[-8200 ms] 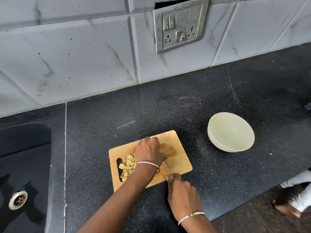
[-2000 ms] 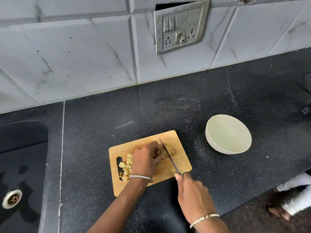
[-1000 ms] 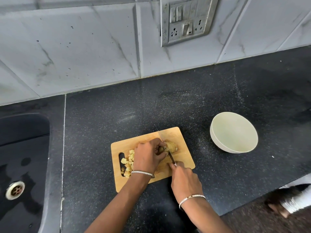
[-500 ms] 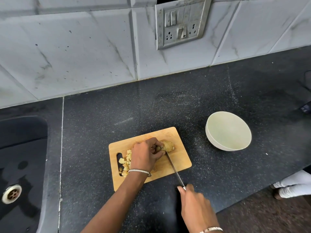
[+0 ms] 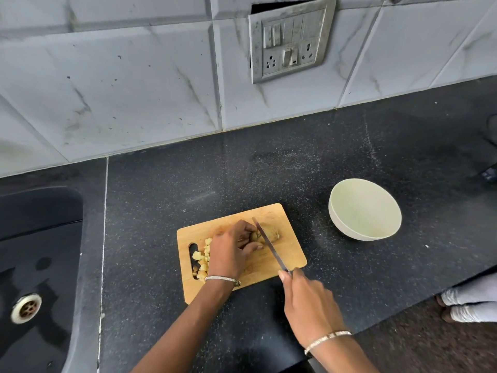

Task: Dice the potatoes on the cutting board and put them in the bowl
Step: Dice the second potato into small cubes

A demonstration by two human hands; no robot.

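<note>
Head camera: at a black speckled desk [image 5: 269,170], a person's left hand [image 5: 231,249] curls its fingers over a potato [image 5: 272,234] and holds it down near the middle of a wooden cutting board [image 5: 291,255]. The right hand [image 5: 309,302], off the board's near right corner, grips the handle of a knife [image 5: 270,244], forefinger laid along its top. The blade runs away from the person across the potato, just beside the left fingertips; how deep it sits cannot be told. A pile of yellow potato cubes [image 5: 201,258] lies at the board's left end, next to the handle slot and partly behind the left wrist. A pale bowl [image 5: 339,224] stands on the desk to the right of the board, near it but apart. Each wrist carries a thin metal bangle. A dark sink [image 5: 40,224] with a steel drain [image 5: 26,308] fills the left edge. A switch plate [image 5: 290,41] is set into the grey tiled wall [image 5: 134,90] behind.
</note>
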